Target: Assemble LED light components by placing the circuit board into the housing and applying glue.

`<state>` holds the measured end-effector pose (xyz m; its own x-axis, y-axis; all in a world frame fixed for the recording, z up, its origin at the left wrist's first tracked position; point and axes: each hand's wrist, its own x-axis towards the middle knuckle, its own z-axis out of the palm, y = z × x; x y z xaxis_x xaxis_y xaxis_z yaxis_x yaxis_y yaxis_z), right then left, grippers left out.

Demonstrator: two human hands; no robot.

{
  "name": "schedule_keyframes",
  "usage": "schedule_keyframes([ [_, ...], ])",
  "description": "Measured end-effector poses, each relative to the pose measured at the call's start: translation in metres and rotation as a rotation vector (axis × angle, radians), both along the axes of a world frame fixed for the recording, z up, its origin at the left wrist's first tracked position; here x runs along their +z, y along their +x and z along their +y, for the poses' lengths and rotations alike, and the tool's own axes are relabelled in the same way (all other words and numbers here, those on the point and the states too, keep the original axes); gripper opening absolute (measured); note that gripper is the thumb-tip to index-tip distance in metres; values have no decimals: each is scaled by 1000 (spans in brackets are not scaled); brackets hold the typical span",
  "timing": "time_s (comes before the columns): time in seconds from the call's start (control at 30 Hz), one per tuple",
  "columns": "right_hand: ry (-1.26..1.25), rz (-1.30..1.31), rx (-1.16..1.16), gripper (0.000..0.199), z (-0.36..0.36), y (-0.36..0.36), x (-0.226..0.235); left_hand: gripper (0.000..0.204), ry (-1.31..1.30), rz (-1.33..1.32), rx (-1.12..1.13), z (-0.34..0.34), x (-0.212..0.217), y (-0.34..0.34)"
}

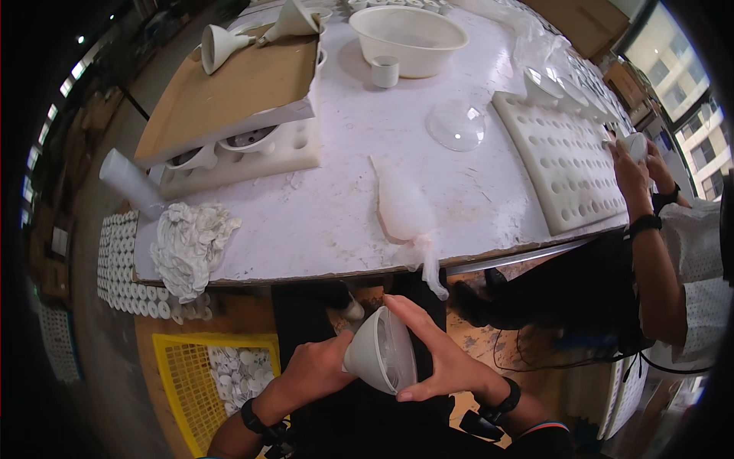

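Observation:
A white cone-shaped lamp housing (367,358) is held above my lap, tilted on its side, its wide mouth facing right. My left hand (317,366) is closed around its narrow end. The fingers and thumb of my right hand (443,353) grip the wide rim from the right. A clear cover (400,348) shows at the mouth, between the right fingers and thumb; I cannot tell whether it is fixed. On the table (329,229) ahead lies a bulging translucent plastic bag (405,206) with a twisted tail. Beyond it is a clear dome cover (456,126).
At left, a cardboard tray (229,84) bears lamp housings above a white foam block (252,170). A crumpled cloth (191,245) lies at the table edge. A yellow basket (172,382) stands below. A white basin (409,34) is far. A co-worker's hands (633,164) are by a holed board (558,164).

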<state>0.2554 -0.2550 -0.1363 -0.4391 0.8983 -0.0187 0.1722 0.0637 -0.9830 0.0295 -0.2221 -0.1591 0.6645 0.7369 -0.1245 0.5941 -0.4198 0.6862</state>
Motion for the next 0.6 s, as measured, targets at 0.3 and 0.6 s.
schedule_keyframes([
  [0.3, 65, -53, 53, 110, -4, -18, -2, 33, 81, -60, 14, -5, 3, -13],
  [0.6, 155, -29, 34, 114, -7, -23, -23, 31, 149, -112, 65, -8, 9, -13],
])
